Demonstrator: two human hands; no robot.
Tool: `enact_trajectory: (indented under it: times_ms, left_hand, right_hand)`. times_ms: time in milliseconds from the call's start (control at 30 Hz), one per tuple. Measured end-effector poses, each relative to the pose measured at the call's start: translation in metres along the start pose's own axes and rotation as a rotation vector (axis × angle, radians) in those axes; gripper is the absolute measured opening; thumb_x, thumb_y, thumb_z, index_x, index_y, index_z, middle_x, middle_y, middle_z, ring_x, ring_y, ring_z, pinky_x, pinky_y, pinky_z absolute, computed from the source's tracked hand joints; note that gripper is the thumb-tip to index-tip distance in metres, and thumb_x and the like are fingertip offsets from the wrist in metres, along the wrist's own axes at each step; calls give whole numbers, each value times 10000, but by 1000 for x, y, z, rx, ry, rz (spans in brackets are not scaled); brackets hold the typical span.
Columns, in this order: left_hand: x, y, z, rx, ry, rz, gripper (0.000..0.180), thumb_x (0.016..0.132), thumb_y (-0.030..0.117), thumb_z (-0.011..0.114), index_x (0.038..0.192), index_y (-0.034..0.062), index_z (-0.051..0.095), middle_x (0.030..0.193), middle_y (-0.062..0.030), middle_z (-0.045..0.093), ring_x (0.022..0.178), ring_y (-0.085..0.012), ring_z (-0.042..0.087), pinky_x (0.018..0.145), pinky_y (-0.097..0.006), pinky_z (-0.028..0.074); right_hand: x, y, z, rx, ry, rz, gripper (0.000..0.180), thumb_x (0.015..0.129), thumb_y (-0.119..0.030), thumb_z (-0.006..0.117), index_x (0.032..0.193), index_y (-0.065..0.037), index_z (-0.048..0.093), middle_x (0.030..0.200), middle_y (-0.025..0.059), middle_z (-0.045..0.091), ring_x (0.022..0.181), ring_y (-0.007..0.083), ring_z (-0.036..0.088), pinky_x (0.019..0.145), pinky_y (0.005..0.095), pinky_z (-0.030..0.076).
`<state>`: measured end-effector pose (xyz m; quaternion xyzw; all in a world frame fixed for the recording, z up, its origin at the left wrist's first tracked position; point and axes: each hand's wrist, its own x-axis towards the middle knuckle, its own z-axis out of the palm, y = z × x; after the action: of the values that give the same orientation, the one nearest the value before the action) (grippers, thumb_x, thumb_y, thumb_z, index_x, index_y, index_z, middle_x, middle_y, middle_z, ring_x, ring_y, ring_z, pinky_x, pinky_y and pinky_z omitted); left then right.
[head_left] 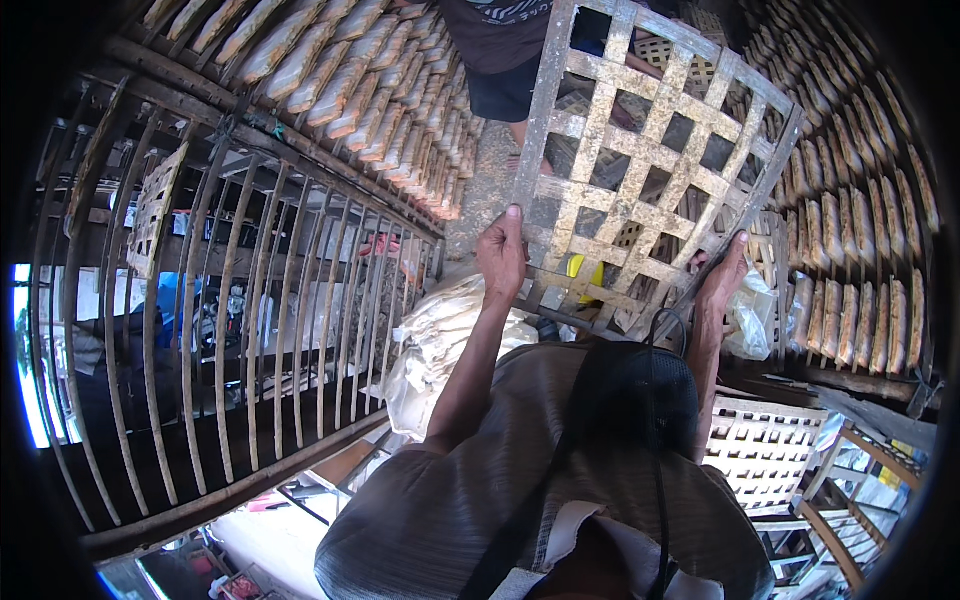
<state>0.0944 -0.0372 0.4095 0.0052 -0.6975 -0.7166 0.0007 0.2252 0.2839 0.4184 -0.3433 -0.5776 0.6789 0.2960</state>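
A large woven bamboo lattice tray (580,200) with a flat wooden frame is held up tilted in front of me. Its weathered slats are spotted and leave square gaps. My left hand (505,255) is closed on the lower left side of the frame, thumb upward along the edge. On the lower right side, my right hand (724,278) grips the frame with its thumb up; its other fingers are mostly hidden. Through the gaps show more lattice trays and a yellow thing (586,276) that I cannot make out.
Long racks of pale, brown-edged pieces rise at the left (330,80) and right (845,215). Another person (500,40) in dark clothes stands beyond the tray. A slatted rail (250,320) runs along my left. A plastic bag of pale sheets (450,325) lies below my left hand.
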Motion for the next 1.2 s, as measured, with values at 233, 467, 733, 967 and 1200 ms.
enact_trajectory:
  times_ms: [233,467,733,967,1200]
  left_hand:
    - [21,0,8,117,-81,209,553,1090,446,536,735,22,536,626,8,474,630,-97,416,583,-351,397]
    - [39,14,5,118,-220,27,468,1090,406,558,805,37,593,700,19,518,647,-73,420,583,-293,372]
    - [42,62,13,11,-157,13,497,1113,425,482,888,29,679,699,-11,605,627,-93,555,619,-289,467]
    - [42,86,14,77,19,325,596,1118,486,423,729,66,589,613,15,500,568,-84,435,548,-296,359]
    - [46,98,0,124,-41,132,548,1117,452,463,733,77,576,583,9,500,582,-89,496,566,-300,398]
  right_hand:
    - [-6,-28,20,-32,136,-99,619,1062,-580,514,855,-5,614,603,79,571,460,155,548,388,290,465]
    - [-8,-32,24,14,173,-124,576,1066,-554,528,867,-18,592,623,61,557,473,154,556,384,294,451]
    - [-2,-27,30,33,119,-119,538,1077,-536,516,924,-27,597,649,66,572,481,161,561,396,316,458]
    - [-4,-33,43,77,18,-177,555,1078,-532,515,935,-10,635,624,78,591,459,166,537,407,309,447]
    - [-12,-31,46,156,53,-134,513,1073,-509,546,1020,-6,638,664,76,603,469,148,521,410,304,439]
